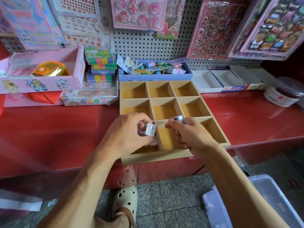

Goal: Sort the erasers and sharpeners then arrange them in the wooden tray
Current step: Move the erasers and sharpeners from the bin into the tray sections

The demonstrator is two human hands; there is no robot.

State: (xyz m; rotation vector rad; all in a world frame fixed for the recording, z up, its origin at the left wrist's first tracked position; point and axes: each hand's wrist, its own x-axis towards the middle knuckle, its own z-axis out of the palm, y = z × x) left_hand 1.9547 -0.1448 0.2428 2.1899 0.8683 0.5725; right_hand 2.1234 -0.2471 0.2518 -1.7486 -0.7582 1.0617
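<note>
I see the left hand (130,134) pinching a pale grey block (150,130) and the right hand (189,135) pinching another block (179,119) — both over the wooden tray's (213,122) 6 o'clock row.

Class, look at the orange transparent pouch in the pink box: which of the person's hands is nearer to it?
Left. The left hand is over the wooden tray's near-left corner, below and right of the orange pouch. The right hand is farther right, over the near-middle compartment.
</note>
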